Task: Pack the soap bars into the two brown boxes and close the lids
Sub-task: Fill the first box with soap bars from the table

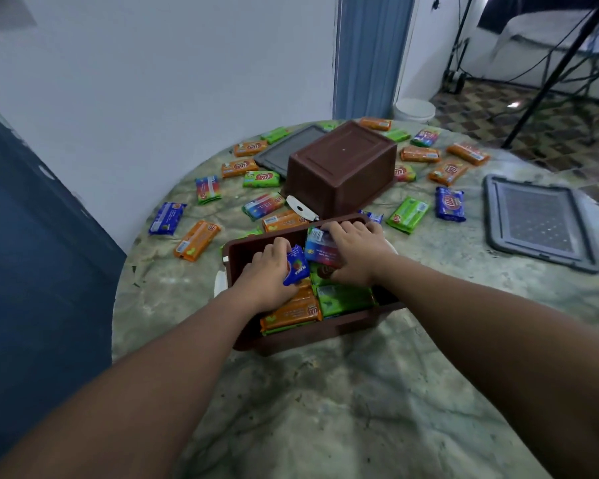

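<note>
An open brown box [312,335] stands on the table in front of me, holding orange [293,311] and green [343,299] soap bars. Inside it, my left hand [265,271] grips a blue soap bar [295,266]. My right hand [357,250] holds a multicoloured soap bar [322,252] over the box's far right part. A second brown box [339,165] sits upside down behind it. Several wrapped soap bars lie scattered around, such as a green bar [408,215] and a blue bar [449,203].
One grey lid [538,221] lies at the right of the round marbled table [325,392]; another grey lid [284,146] lies behind the upturned box. A white latch piece [301,208] sits between the boxes. A wall stands to the left, and tripod legs rise at the back right.
</note>
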Tool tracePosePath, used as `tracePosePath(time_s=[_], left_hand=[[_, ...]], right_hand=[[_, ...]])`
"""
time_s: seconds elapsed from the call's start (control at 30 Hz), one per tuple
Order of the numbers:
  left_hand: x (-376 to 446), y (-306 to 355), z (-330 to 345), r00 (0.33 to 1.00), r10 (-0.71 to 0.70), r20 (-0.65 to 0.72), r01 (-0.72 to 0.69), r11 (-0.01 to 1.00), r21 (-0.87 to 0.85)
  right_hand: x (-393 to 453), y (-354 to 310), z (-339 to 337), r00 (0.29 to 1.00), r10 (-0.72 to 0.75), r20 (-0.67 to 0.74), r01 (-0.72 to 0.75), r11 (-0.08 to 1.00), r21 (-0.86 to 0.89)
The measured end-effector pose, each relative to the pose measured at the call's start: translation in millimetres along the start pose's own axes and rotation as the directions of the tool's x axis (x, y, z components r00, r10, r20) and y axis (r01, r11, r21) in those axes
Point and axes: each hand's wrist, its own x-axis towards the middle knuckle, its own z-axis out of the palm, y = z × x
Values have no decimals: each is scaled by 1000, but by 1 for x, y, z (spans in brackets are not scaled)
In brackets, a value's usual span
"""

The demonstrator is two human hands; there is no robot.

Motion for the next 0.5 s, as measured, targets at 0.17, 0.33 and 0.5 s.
tracePosePath(time_s=[0.17,0.33,0.5], left_hand=[[5,-2,10,999,26,23,-28,996,87],[11,-5,15,999,20,47,-26,992,122],[14,-7,19,999,18,31,-22,991,132]], right_hand=[[-3,13,10,991,-87,103,100,987,-129],[2,15,19,992,-116,58,126,970,-207],[-2,18,21,993,-103,49,113,958,-264]])
